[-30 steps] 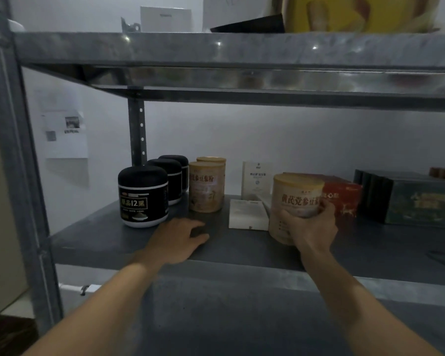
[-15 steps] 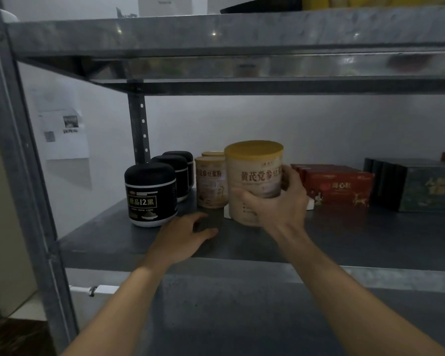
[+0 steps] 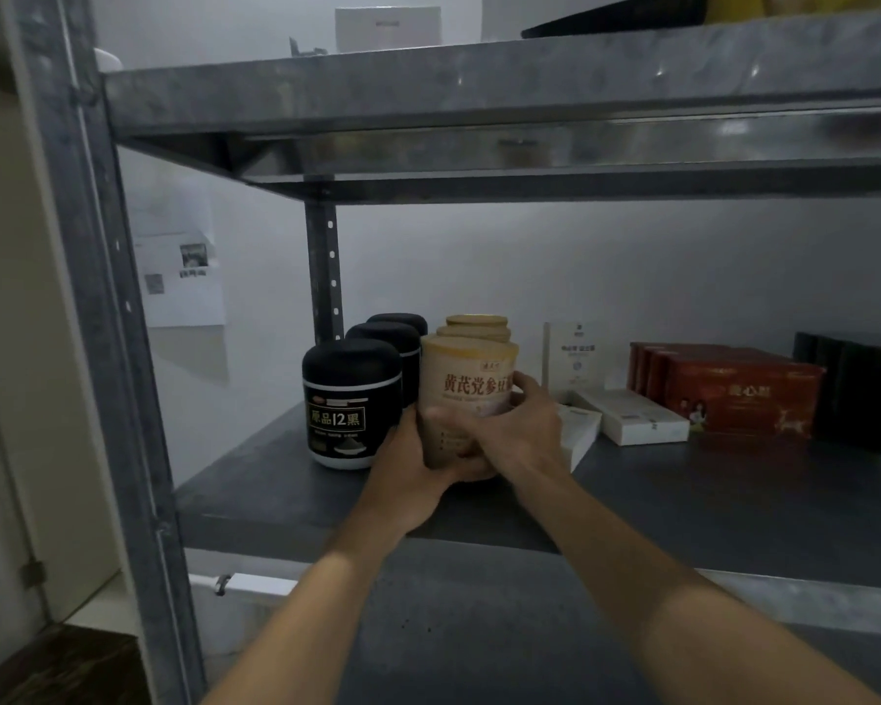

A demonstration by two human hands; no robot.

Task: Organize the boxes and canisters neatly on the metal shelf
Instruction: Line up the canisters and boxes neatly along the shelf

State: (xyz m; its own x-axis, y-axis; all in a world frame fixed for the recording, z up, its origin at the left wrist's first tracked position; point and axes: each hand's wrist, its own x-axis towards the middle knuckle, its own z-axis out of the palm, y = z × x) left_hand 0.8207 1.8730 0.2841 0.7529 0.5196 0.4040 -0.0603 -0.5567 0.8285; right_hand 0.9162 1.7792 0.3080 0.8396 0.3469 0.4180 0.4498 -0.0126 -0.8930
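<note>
Three black jars (image 3: 351, 404) stood ranked while both hands, left hand (image 3: 412, 468) and right hand (image 3: 512, 429), fingers wrapped around the beige canister (image 3: 466, 384), seated it before two others; white boxes (image 3: 631, 417) seemingly remained unsorted.

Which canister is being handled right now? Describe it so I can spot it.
On the metal shelf, look left, beside the black jars. The beige canister heads a row of matching ones. It alone is gripped by both the left hand and right hand.

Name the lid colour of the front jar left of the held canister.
Black lid, head view.
</note>
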